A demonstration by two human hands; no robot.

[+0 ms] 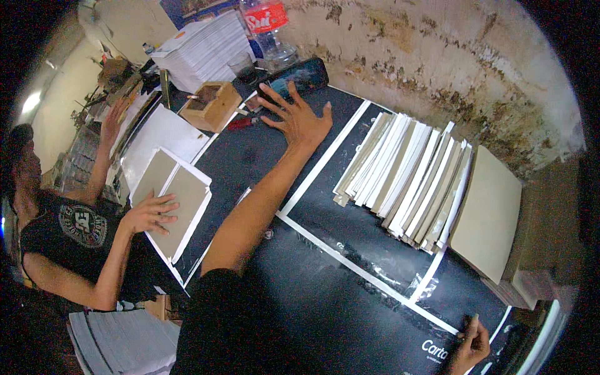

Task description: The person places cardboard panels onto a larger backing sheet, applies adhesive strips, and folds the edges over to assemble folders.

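Observation:
My left hand (299, 119) is stretched far forward over the black table, its fingers spread and holding nothing. Just beyond its fingertips a dark smartphone (306, 75) leans on its long side; I cannot tell whether they touch. Small red-handled tool (240, 123) lies left of the fingers. Low on the right, my right hand (473, 347) is closed with curled fingers above the table's near part; whatever it holds, if anything, is hidden. Between the hands, toward the wall, stands a long row of white and grey-brown board bundles (406, 178), ending at a large tan board stack (487, 212).
At the left, a co-worker's hand (150, 214) rests on a grey board with white paper edges (181, 194). Farther back are a wooden box (211, 105), a paper stack (203, 50), a glass (242, 65) and a plastic bottle (272, 37). More paper stacks (122, 344) sit lower left.

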